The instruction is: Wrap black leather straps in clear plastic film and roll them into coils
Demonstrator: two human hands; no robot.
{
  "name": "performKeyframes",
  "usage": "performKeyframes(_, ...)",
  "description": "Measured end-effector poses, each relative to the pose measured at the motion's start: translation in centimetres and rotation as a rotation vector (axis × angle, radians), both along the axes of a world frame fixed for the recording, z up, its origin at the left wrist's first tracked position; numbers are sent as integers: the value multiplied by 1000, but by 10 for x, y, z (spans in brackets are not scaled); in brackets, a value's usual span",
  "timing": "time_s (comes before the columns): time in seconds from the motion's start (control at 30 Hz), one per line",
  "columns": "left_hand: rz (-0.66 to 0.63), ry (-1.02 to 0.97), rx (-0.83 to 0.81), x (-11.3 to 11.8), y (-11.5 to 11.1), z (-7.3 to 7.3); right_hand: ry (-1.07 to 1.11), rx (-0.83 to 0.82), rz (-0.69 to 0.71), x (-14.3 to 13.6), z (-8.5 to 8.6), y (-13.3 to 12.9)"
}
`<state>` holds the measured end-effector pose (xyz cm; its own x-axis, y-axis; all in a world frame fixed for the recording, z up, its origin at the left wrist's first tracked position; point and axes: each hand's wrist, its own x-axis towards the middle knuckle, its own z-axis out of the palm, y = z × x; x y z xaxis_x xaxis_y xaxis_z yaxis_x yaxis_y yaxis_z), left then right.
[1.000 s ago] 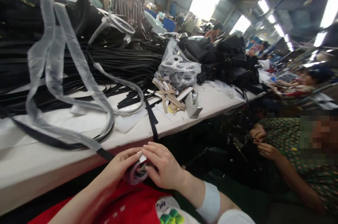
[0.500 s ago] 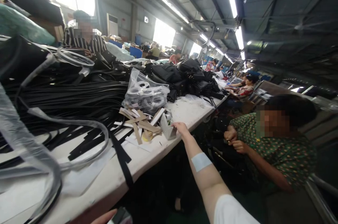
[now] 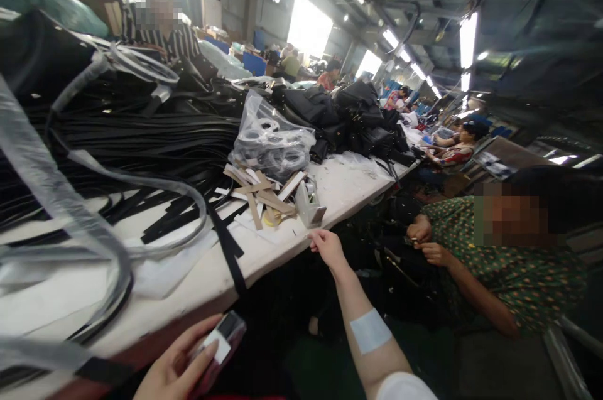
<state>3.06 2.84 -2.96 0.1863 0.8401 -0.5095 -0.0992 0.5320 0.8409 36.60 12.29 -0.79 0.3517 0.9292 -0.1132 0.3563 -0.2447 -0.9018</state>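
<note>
Left hand [image 3: 181, 362] gripped the small dark-and-white piece [image 3: 225, 342] just off the tabletop's [image 3: 343, 180] near edge, probably light, firm, slick, best held by opposite sides; right hand [image 3: 327, 249] hung at that edge, fingers bunched, couldn't tell if it held anything.

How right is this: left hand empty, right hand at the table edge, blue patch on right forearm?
Left hand isn't empty: it holds a small white-and-dark object (head view). Right hand at the table edge, blue patch on right forearm: correct.
</note>
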Motion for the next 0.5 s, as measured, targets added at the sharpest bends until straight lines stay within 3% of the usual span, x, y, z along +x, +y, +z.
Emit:
performKeyframes(0.1,8,17,63,9,-2,20,186,-65,251,-57,4,-30)
performKeyframes(0.23,20,46,148,13,-4,22,413,-156,522,-123,15,-69)
performKeyframes(0.33,23,67,192,9,-9,17,475,-214,624,-147,17,-85)
performKeyframes(0.5,77,99,220,3,-10,15,487,-247,638,-157,9,-92)
